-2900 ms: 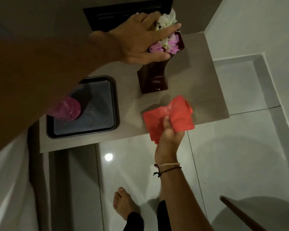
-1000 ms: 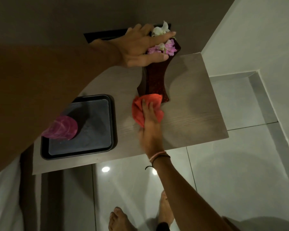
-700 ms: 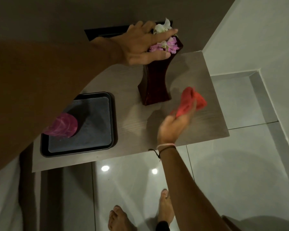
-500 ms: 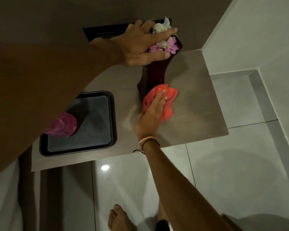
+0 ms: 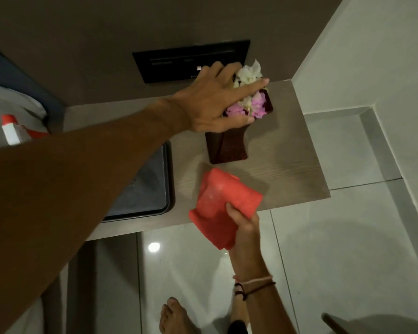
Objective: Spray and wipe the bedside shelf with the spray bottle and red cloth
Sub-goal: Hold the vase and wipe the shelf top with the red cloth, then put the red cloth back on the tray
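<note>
Head view: one wide-angle look down past both arms onto the bedside shelf (image 5: pixel 287 169), with every place below given relative to the vase (image 5: pixel 228 147).
Vase: dark red-brown, standing upright on the shelf near the back wall, holding pink and white flowers (image 5: pixel 251 92).
Left hand (image 5: pixel 215 104): reaching across from the left and resting on top of the vase's mouth, fingers spread over the flowers and thumb lying along the near rim.
Right hand (image 5: pixel 245 227): hanging in front of the vase, at the shelf's front edge, with cords showing at the wrist.
Right-hand fingers: thumb pressing onto the upper face of the red cloth (image 5: pixel 221 208), the other fingers tucked under it and hidden, so I cannot tell how they are lying.
Red cloth: folded, sitting just in front of the vase, its far part over the shelf and its near part hanging past the edge over the floor; whether it is touching the wood I cannot tell.
Spray bottle (image 5: pixel 12 130): lying well to the left of the vase, off the shelf on pale bedding, only its white and red head showing.
Tray (image 5: pixel 165 179): black, sitting on the shelf left of the vase, largely hidden under the left forearm.
Wall panel (image 5: pixel 191 60): black, set in the wall just behind the vase.
Floor: glossy tiles, with a bare foot (image 5: pixel 176 317) showing below.
</note>
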{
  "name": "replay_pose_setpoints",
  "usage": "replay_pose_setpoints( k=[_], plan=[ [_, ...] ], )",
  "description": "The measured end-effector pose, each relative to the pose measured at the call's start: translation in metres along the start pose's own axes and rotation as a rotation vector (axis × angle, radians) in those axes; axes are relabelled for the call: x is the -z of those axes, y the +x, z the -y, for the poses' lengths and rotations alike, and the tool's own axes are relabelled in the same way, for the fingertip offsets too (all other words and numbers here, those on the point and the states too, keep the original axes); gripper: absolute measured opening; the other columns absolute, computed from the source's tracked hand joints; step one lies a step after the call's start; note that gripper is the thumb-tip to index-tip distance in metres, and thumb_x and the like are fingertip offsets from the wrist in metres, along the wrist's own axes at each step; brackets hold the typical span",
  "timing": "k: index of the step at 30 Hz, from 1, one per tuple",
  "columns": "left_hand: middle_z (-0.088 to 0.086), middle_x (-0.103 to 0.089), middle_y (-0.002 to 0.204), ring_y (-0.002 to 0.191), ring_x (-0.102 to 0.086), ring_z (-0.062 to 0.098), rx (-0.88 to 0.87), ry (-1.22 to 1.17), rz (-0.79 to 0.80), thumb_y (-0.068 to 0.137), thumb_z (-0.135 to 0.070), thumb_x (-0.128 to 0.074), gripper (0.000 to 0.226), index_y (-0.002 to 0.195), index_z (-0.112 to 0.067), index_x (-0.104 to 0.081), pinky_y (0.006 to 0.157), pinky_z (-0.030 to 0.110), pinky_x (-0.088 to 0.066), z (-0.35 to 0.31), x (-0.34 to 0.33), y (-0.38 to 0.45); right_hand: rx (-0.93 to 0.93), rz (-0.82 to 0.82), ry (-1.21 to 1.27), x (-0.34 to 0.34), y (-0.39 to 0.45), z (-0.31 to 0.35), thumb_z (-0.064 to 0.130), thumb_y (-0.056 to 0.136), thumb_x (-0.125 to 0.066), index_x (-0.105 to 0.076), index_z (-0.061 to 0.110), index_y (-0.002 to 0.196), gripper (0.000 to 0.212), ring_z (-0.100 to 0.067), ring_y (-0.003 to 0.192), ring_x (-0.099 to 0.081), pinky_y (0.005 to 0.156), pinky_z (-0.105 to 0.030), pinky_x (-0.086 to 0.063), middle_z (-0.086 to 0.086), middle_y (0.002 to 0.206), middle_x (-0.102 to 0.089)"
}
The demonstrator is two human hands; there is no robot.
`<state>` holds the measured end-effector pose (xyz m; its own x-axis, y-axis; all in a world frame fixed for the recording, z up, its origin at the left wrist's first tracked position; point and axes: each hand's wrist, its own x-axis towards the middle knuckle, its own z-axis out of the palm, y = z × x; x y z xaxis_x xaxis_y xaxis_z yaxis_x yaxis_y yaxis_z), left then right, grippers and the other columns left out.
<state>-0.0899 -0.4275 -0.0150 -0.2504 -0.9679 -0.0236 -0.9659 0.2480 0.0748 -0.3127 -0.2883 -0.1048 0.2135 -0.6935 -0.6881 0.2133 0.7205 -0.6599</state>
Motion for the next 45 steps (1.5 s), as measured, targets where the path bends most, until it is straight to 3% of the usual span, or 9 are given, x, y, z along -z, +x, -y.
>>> replay_pose_setpoints(
  k=[7,11,15,21,25,29,35,40,45],
  plan=[
    [0.026,-0.034,0.159,0.130,-0.046,0.041,-0.008,0.098,-0.066,0.089,-0.075,-0.029,0.085,0.161,-0.031,-0.020,0.108,0.052,-0.035,-0.018,-0.009,-0.013,-0.143,0.044,0.110,0.027,-0.009,0.021,0.017,0.075,-0.068,-0.070,0.012,0.117,0.043,-0.028,0.091,-0.076,0.066,-0.038,-0.063,-0.016,0.110,-0.077],
    [0.025,-0.010,0.170,0.158,-0.013,0.036,0.162,-0.070,-0.194,0.082,-0.088,-0.033,0.109,0.163,-0.018,-0.009,0.126,0.057,-0.015,-0.026,0.001,-0.033,-0.179,0.112,0.068,0.029,-0.007,0.035,0.017,0.084,-0.059,-0.065,0.016,0.126,0.043,-0.027,0.094,-0.078,0.070,-0.039,-0.063,-0.010,0.114,-0.080],
    [0.007,-0.024,0.169,0.155,-0.026,0.020,0.603,-0.637,-0.457,0.089,-0.074,-0.048,0.098,0.163,-0.021,-0.013,0.124,0.043,-0.027,-0.053,-0.009,-0.095,-0.218,0.236,0.083,0.009,-0.003,0.045,0.019,0.080,-0.065,-0.070,0.017,0.125,0.045,-0.024,0.099,-0.079,0.075,-0.040,-0.065,-0.007,0.115,-0.080],
    [0.009,-0.074,0.128,0.117,-0.071,0.025,1.187,-1.958,-0.323,0.079,-0.075,-0.057,0.077,0.131,-0.019,-0.068,0.102,0.044,-0.054,-0.074,-0.041,-0.185,-0.214,0.375,-0.031,-0.072,0.015,0.035,0.009,0.090,-0.067,-0.069,0.007,0.127,0.037,-0.024,0.099,-0.077,0.086,-0.038,-0.065,-0.014,0.120,-0.077],
    [0.014,-0.075,0.121,0.112,-0.071,0.034,1.431,-1.671,-0.613,0.082,-0.032,-0.080,0.050,0.123,-0.008,-0.068,0.085,0.041,-0.059,-0.061,-0.060,-0.208,0.078,0.296,-0.570,-0.118,0.028,0.015,0.008,0.092,-0.071,-0.070,0.007,0.119,0.026,-0.027,0.098,-0.072,0.095,-0.047,-0.060,-0.014,0.107,-0.075],
    [0.011,-0.069,0.130,0.118,-0.066,0.032,1.485,-1.404,-0.553,0.091,-0.003,-0.066,0.048,0.137,-0.013,-0.059,0.103,0.051,-0.054,-0.038,-0.070,-0.208,0.088,0.269,-0.719,-0.139,0.043,0.004,0.009,0.097,-0.065,-0.067,0.006,0.125,0.028,-0.031,0.100,-0.071,0.095,-0.047,-0.060,-0.021,0.120,-0.074],
    [0.012,-0.050,0.152,0.138,-0.051,0.034,1.282,-1.106,-0.233,0.099,-0.016,-0.059,0.072,0.161,-0.016,-0.022,0.118,0.052,-0.041,-0.032,-0.076,-0.195,0.225,0.318,-0.831,-0.106,0.036,0.002,0.000,0.095,-0.063,-0.050,0.010,0.147,0.055,-0.019,0.127,-0.059,0.104,-0.027,-0.047,0.000,0.133,-0.062],
    [0.016,-0.012,0.171,0.158,-0.015,0.033,1.050,-0.759,-0.212,0.101,-0.016,-0.054,0.075,0.162,-0.012,-0.012,0.127,0.048,-0.024,-0.062,-0.078,-0.190,0.533,-0.113,-0.717,-0.045,0.023,0.009,-0.005,0.084,-0.074,-0.058,0.005,0.132,0.052,-0.025,0.115,-0.065,0.102,-0.037,-0.056,-0.013,0.128,-0.065],
    [0.008,-0.017,0.171,0.155,-0.026,0.024,0.805,-0.791,-0.192,0.097,-0.007,-0.053,0.078,0.163,-0.019,-0.014,0.123,0.031,-0.026,-0.084,-0.075,-0.156,0.540,-0.156,-0.614,-0.024,0.044,0.047,-0.011,0.080,-0.074,-0.044,0.006,0.143,0.072,-0.009,0.114,-0.061,0.076,0.000,-0.050,-0.013,0.137,-0.052]
  ],
)
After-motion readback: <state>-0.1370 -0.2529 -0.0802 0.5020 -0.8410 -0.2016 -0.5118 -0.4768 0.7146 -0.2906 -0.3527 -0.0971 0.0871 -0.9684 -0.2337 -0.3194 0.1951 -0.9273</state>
